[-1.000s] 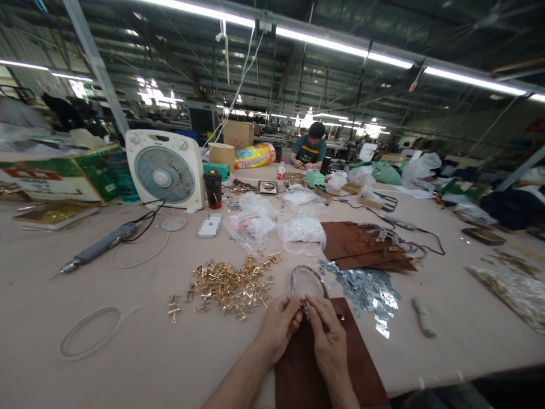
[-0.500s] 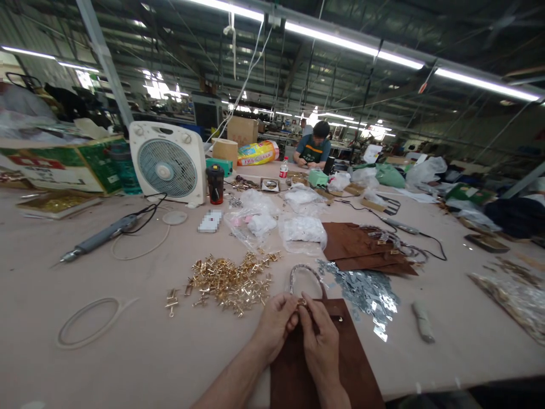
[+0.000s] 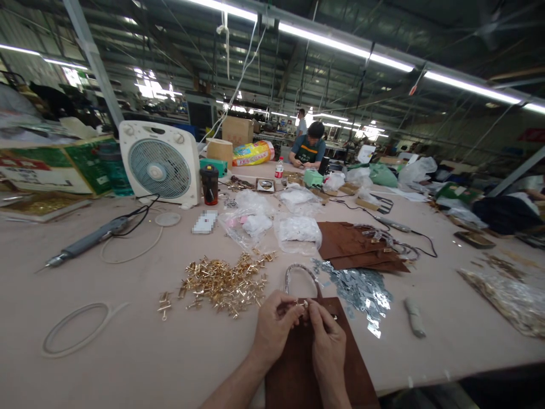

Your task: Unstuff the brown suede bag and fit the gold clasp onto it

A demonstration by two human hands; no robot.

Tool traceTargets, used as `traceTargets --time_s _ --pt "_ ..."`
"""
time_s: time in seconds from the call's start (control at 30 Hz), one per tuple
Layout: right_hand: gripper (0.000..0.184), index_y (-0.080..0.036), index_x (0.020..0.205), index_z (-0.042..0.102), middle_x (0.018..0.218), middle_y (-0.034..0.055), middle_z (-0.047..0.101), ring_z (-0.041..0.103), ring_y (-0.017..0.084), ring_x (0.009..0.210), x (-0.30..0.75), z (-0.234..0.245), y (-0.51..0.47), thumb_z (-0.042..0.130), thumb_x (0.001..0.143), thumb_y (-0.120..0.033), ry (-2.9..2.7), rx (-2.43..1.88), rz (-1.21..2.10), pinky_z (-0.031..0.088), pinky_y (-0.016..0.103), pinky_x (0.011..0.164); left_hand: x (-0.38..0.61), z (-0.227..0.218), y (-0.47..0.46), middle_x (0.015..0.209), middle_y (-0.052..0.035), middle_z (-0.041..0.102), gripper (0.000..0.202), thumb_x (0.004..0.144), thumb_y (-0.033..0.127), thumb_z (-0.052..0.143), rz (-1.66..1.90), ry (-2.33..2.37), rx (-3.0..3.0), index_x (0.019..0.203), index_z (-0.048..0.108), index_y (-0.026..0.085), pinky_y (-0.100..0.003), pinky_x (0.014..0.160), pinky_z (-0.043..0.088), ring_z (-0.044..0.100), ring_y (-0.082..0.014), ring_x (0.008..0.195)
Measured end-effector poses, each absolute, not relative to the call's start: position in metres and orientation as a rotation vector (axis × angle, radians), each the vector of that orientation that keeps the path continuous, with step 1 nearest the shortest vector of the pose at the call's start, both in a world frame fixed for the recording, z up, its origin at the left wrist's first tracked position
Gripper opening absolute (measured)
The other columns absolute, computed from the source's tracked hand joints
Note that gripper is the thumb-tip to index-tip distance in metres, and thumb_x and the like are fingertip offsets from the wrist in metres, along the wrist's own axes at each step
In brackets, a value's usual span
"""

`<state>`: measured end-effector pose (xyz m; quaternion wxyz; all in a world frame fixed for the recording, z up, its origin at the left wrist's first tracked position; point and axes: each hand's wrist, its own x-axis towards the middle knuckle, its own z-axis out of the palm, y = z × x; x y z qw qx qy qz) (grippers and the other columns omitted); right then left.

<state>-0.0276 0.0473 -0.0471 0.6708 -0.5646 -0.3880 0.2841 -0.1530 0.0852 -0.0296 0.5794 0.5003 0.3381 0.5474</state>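
Note:
My left hand (image 3: 273, 326) and my right hand (image 3: 329, 341) meet over a brown leather-like panel (image 3: 292, 375), fingertips pinched together. Between them is a small gold-coloured metal fitting (image 3: 305, 305), mostly covered by the fingers; both hands appear to grip it. A wrapped loop handle (image 3: 300, 267) rises from the panel's far edge. Just right of my right fingertips, a small shiny piece (image 3: 334, 317) sits on the panel. To the left of the hands lies a heap of gold-coloured metal fittings (image 3: 225, 287). Flat silver metal plates (image 3: 360, 292) are scattered to the right.
Stacked brown panels with handles (image 3: 355, 247) lie beyond the plates. Clear plastic bags (image 3: 298, 233) cover the middle. A grey corded tool (image 3: 87, 241), box fan (image 3: 159, 167) and dark bottle (image 3: 210, 184) stand left. Across the table sits a co-worker (image 3: 307, 150). A grey roll (image 3: 414, 318) lies right.
My fingertips have drawn slightly apart, showing more of the gold fitting. The right hand has turned a little. The whole view has shifted slightly, so the table things appear further left.

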Motion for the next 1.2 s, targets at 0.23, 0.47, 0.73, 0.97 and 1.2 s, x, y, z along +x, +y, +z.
traceTargets --time_s 0.23,0.47,0.73,0.97,1.2 --pt "0.044 -0.018 0.098 0.084 0.104 0.0110 0.079 0.072 0.028 0.094 -0.025 -0.042 0.046 0.079 0.081 -0.058 -0.880 -1.295 0.676 0.059 0.036 0.084 -0.154 -0.026 0.083 0.081 -0.0013 0.067 0.027 0.084 0.042 0.081 1.318 0.821 1.282 0.091 0.070 0.018 -0.025 0.059 0.052 0.064 -0.0139 0.062" --pt "0.039 -0.019 0.098 0.083 0.100 0.0086 0.078 0.070 0.025 0.090 -0.022 -0.042 0.047 0.079 0.083 -0.055 -0.955 -1.285 0.689 0.058 0.032 0.080 -0.157 -0.032 0.084 0.076 -0.0007 0.066 0.030 0.086 0.046 0.079 1.265 0.877 1.315 0.092 0.069 0.018 -0.024 0.058 0.050 0.063 -0.0133 0.059" --pt "0.039 -0.018 0.096 0.081 0.089 0.0071 0.076 0.068 0.021 0.081 -0.026 -0.044 0.049 0.074 0.087 -0.055 -1.037 -1.291 0.690 0.056 0.029 0.073 -0.157 -0.024 0.087 0.059 0.0005 0.064 0.039 0.085 0.054 0.076 1.207 0.903 1.214 0.084 0.067 0.017 -0.021 0.048 0.038 0.054 -0.0109 0.048" --pt "0.034 -0.021 0.111 0.082 0.109 0.0104 0.077 0.071 0.026 0.097 -0.032 -0.043 0.046 0.072 0.092 -0.047 -1.147 -1.254 0.611 0.060 0.037 0.088 -0.161 -0.027 0.095 0.049 0.0030 0.056 0.052 0.084 0.068 0.070 1.146 0.939 1.188 0.072 0.060 0.019 -0.021 0.043 0.030 0.042 -0.0083 0.040" --pt "0.028 -0.023 0.106 0.082 0.103 0.0084 0.077 0.071 0.023 0.090 -0.036 -0.043 0.047 0.073 0.092 -0.045 -1.187 -1.253 0.585 0.059 0.033 0.084 -0.164 -0.031 0.095 0.048 0.0027 0.056 0.055 0.086 0.071 0.066 1.132 0.934 1.213 0.070 0.058 0.019 -0.021 0.042 0.028 0.041 -0.0079 0.038"
